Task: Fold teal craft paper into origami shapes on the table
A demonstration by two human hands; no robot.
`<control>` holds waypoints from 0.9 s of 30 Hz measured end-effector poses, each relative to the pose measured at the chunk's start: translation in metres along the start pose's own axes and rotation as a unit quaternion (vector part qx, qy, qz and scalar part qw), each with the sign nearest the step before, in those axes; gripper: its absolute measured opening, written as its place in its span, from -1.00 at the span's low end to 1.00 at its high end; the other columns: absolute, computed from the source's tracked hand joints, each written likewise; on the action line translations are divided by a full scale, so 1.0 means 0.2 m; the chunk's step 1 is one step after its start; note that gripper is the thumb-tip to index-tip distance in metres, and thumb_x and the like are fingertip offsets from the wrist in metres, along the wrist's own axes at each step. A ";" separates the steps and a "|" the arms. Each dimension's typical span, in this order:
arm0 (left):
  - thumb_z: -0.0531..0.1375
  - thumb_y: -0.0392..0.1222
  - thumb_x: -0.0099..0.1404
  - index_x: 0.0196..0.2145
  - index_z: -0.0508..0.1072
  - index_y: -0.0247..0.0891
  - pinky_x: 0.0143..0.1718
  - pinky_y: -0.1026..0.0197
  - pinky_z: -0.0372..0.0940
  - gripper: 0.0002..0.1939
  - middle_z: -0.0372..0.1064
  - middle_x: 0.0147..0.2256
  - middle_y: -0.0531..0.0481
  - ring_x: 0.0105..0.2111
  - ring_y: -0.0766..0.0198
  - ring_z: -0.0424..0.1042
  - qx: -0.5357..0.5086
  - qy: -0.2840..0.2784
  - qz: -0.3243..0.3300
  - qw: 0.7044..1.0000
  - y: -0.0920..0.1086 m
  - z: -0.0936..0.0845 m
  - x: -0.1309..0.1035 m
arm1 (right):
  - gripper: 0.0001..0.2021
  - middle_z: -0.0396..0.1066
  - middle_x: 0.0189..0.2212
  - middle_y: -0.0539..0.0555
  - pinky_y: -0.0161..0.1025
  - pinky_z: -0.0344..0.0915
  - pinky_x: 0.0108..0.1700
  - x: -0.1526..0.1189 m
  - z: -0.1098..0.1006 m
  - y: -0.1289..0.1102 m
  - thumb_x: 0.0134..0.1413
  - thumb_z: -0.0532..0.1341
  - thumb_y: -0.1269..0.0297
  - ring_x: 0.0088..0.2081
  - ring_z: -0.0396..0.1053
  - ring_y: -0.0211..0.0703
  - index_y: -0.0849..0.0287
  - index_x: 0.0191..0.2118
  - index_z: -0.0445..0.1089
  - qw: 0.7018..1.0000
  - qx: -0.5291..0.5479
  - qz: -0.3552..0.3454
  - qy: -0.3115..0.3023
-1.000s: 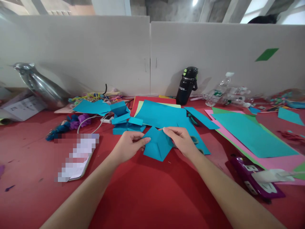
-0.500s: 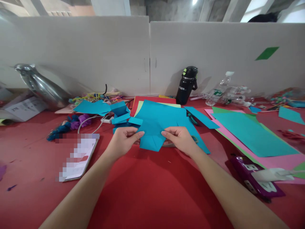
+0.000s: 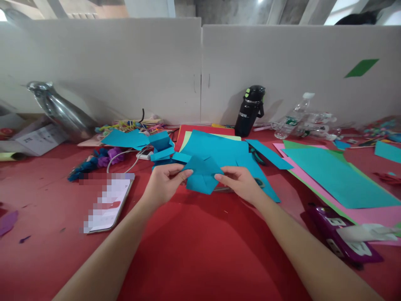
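Fingers [image 3: 186,173] of the left hand [image 3: 166,182] and right hand [image 3: 239,182] pinch opposite sides of a folded blue paper [image 3: 202,175] over the red surface [image 3: 216,251], well short of a black bottle [image 3: 249,110] near its far edge.

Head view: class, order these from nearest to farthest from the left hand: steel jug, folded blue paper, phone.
1. Folded blue paper, pinched in the left hand, extending to its right.
2. Phone, lying to that hand's left on the red table.
3. Steel jug, far left, at the back near the partition.
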State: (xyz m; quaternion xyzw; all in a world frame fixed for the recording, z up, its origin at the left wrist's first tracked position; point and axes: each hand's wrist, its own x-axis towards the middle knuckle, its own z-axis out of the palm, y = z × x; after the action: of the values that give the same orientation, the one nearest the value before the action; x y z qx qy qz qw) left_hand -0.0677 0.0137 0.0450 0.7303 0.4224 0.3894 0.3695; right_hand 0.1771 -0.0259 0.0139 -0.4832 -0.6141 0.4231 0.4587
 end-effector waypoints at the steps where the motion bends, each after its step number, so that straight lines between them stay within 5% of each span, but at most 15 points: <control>1: 0.29 0.00 0.28 -0.52 0.51 -0.29 -0.41 0.24 0.39 -0.67 0.43 -0.55 0.02 -0.48 0.26 0.43 -0.005 -0.012 -0.001 1.000 0.00 0.00 0.00 | -0.64 0.24 -0.50 -0.05 -0.22 0.16 -0.36 0.00 0.01 -0.01 0.13 0.30 -0.05 -0.43 0.16 -0.23 0.13 -0.48 0.38 1.000 -0.009 -0.009 -0.002; 6: 0.28 0.03 0.29 -0.52 0.50 -0.28 -0.39 0.24 0.41 -0.64 0.44 -0.54 0.02 -0.47 0.24 0.46 -0.027 -0.045 -0.005 0.999 -0.03 0.01 0.00 | -0.48 -0.07 -0.58 -0.09 -0.23 -0.04 -0.45 0.00 0.02 -0.02 0.18 0.22 -0.13 -0.49 -0.07 -0.26 0.11 -0.60 0.11 0.997 -0.064 -0.031 0.023; 17: 0.31 0.02 0.26 -0.35 0.56 -0.31 -0.33 0.19 0.43 -0.71 0.52 -0.42 -0.03 -0.40 0.20 0.49 -0.083 -0.012 -0.028 0.996 -0.03 0.01 0.01 | -0.48 -0.02 -0.60 -0.09 -0.24 0.02 -0.44 -0.01 0.04 -0.02 0.12 0.27 -0.15 -0.49 -0.04 -0.26 0.12 -0.60 0.14 0.999 -0.016 -0.017 0.021; 22: 0.26 0.00 0.31 -0.31 0.55 -0.29 -0.37 0.21 0.38 -0.73 0.52 -0.38 -0.03 -0.40 0.23 0.45 -0.073 -0.032 0.002 0.997 -0.05 0.02 0.01 | -0.58 0.14 -0.50 -0.05 -0.24 0.10 -0.39 -0.01 0.05 -0.04 0.15 0.25 -0.14 -0.44 0.06 -0.24 0.12 -0.46 0.31 0.999 0.036 0.000 0.002; 27: 0.26 0.02 0.31 -0.36 0.52 -0.28 -0.41 0.23 0.34 -0.71 0.49 -0.42 -0.02 -0.44 0.25 0.42 -0.076 -0.074 -0.022 0.994 -0.04 0.04 -0.01 | -0.46 -0.07 -0.56 -0.11 -0.25 -0.05 -0.47 -0.01 0.06 -0.03 0.12 0.28 -0.14 -0.50 -0.11 -0.28 0.10 -0.58 0.06 0.999 0.049 0.008 0.001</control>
State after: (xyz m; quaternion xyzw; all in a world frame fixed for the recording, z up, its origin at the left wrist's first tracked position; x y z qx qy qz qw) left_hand -0.0631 0.0126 0.0345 0.7175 0.3791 0.3575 0.4623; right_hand 0.1647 -0.0300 0.0173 -0.4656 -0.5880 0.4557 0.4794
